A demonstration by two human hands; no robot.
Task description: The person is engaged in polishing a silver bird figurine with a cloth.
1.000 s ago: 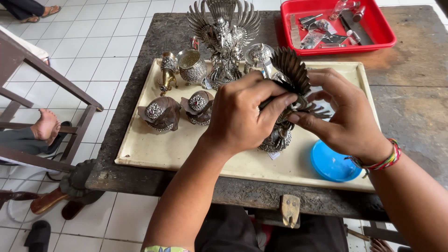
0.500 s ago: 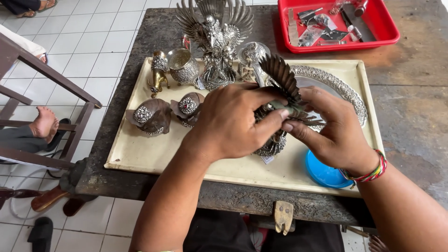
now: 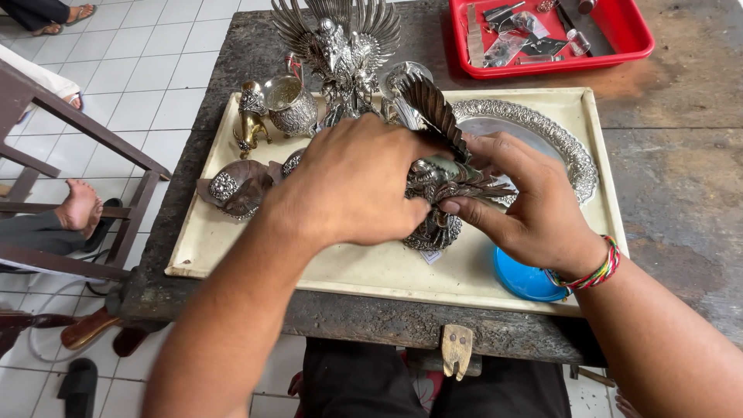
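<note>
A small silver winged bird figurine (image 3: 435,174) stands on a cream tray (image 3: 340,267). My left hand (image 3: 352,182) wraps over its left side and body. My right hand (image 3: 530,205) pinches its spread wing from the right, thumb and fingers closed on the feathers. The figurine's round base shows below my hands; much of its body is hidden by my left hand.
On the tray also stand a larger silver winged statue (image 3: 340,46), a silver cup (image 3: 292,104), a small brass figure (image 3: 249,124), shell-like silver pieces (image 3: 236,190), an ornate silver platter (image 3: 542,131) and a blue lid (image 3: 526,279). A red tray of tools (image 3: 619,35) sits behind. A person's bare foot (image 3: 77,205) rests at left.
Both hands have shifted slightly on the figurine, and its wing now points up and back more steeply. The view has also drifted a little.
</note>
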